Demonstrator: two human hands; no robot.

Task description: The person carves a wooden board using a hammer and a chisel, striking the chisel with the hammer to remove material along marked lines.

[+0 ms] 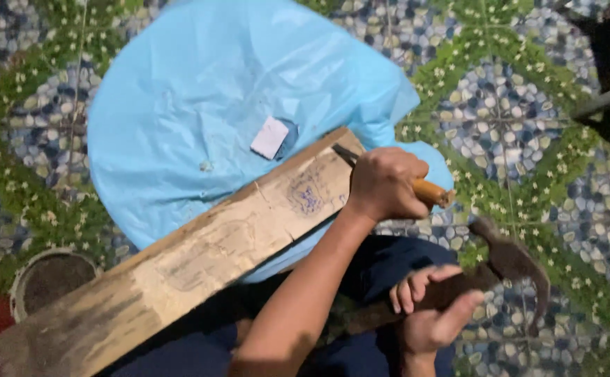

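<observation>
Two hands at work over a long wooden plank (200, 262), and each grip is full. Left hand (385, 185) is fisted tight around a chisel (427, 190), fingers wrapped all the way round the yellow-orange wooden handle so only its butt end pokes out to the right of the fist; the dark metal blade runs out from the other side of the grip, up and left, with its tip on the far end of the plank, right at the edge. Just left of that fist there is a blue scribble drawn on the wood. Right hand (434, 307), lower and nearer the body, is closed around the handle of a claw hammer (511, 262), thumb laid along it and the fingers curled over; the dark head sits up and to the right of that grip, blurred, claw curving down, well apart from the chisel butt. Under the plank, beyond both hands, lies a light blue plastic sheet (200, 105) with a small white card (269, 137) on it. Around everything, a pebble-and-flower patterned floor (521, 105), and a round dark pot (50, 279) far left of the grips.
</observation>
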